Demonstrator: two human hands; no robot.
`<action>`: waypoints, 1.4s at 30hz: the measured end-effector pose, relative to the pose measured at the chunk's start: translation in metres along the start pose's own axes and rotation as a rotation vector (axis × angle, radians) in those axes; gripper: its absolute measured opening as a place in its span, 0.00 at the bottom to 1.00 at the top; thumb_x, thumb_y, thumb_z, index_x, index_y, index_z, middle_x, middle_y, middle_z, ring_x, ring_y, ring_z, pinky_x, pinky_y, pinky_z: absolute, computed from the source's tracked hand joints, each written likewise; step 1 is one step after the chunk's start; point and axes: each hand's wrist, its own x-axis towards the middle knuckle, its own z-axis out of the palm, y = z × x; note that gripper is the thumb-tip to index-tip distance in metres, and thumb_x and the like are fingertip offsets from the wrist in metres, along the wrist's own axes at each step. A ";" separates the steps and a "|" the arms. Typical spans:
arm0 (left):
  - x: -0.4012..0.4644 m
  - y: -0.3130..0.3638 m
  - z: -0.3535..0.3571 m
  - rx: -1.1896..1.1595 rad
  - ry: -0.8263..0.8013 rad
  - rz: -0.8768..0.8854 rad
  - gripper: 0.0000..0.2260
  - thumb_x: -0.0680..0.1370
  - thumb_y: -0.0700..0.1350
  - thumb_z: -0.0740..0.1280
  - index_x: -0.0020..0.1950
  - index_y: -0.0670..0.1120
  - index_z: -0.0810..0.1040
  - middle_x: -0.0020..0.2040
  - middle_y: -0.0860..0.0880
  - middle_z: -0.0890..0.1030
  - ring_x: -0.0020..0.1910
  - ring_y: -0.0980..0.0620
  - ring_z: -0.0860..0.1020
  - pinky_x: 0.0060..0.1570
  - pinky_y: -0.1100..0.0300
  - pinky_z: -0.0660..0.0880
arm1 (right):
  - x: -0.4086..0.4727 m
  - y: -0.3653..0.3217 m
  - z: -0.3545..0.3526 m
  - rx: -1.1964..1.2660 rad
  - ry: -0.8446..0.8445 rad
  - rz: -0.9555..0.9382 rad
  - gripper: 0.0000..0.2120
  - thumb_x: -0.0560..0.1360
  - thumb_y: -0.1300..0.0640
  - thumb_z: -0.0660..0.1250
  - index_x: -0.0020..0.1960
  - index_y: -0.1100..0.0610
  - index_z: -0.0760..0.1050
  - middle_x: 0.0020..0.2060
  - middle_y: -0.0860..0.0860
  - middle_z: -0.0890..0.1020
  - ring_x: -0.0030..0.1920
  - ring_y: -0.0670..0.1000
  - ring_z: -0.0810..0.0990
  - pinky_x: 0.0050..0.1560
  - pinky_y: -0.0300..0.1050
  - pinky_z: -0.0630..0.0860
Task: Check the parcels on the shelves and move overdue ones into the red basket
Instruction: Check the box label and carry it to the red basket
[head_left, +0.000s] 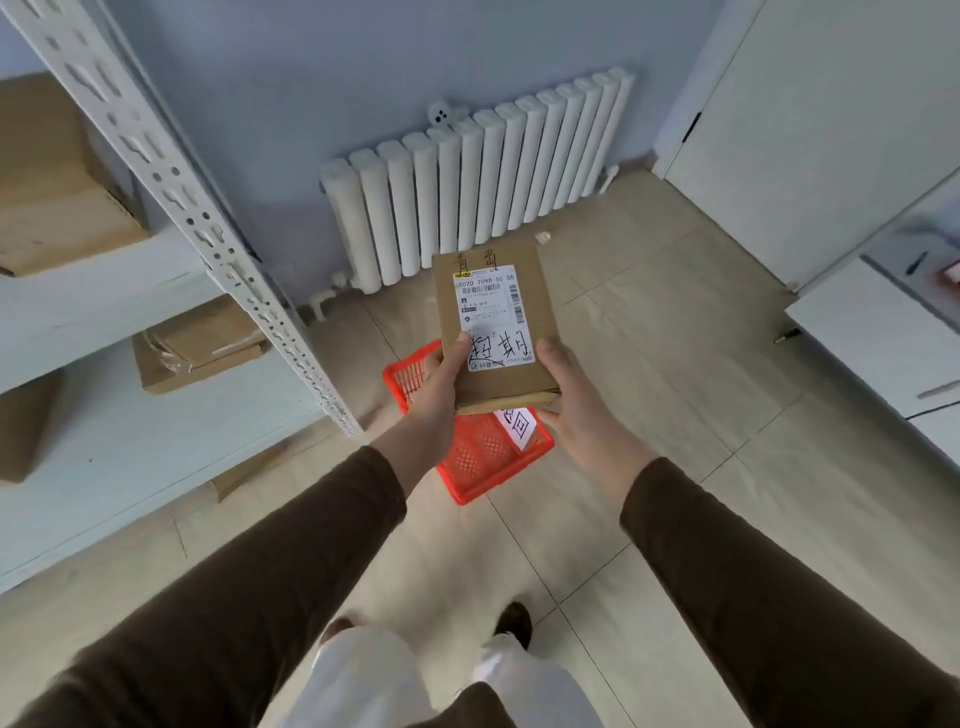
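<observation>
Two hands hold one flat cardboard parcel (493, 322) in the air above the red basket (470, 457), which sits on the tiled floor (649, 415). Left hand (434, 400) closes on its near left edge, thumb pressed on the white shipping label (488, 317) with handwritten marks; right hand (576, 410) supports the near right corner, fingers (550, 358) curled against it. Left of them stands a white shelf rack (156, 156) carrying more cardboard boxes (202, 348).

Soft, even daylight fills the room where I stand; shadows stay faint on the floor (649, 364). Wide-angle distortion bends the shelf post (171, 176) and my sleeves at frame edges.
</observation>
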 end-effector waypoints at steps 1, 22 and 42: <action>0.006 -0.009 0.005 -0.016 0.010 -0.015 0.28 0.78 0.60 0.71 0.74 0.50 0.70 0.64 0.47 0.84 0.64 0.46 0.81 0.68 0.46 0.76 | 0.007 0.003 -0.009 -0.017 -0.023 0.024 0.32 0.70 0.29 0.70 0.70 0.40 0.71 0.64 0.47 0.82 0.67 0.53 0.80 0.71 0.61 0.72; 0.182 -0.129 0.001 -0.488 0.321 -0.237 0.28 0.76 0.51 0.76 0.72 0.44 0.72 0.67 0.42 0.80 0.63 0.46 0.81 0.54 0.58 0.82 | 0.222 0.110 -0.063 0.094 0.025 0.311 0.24 0.80 0.56 0.70 0.73 0.56 0.68 0.55 0.46 0.78 0.53 0.44 0.81 0.69 0.53 0.76; 0.434 -0.391 -0.077 -0.649 0.538 -0.156 0.28 0.74 0.49 0.78 0.72 0.43 0.75 0.66 0.39 0.82 0.66 0.42 0.81 0.71 0.49 0.74 | 0.444 0.374 -0.105 0.353 0.002 0.667 0.25 0.75 0.33 0.69 0.65 0.48 0.79 0.56 0.56 0.87 0.63 0.56 0.82 0.69 0.54 0.77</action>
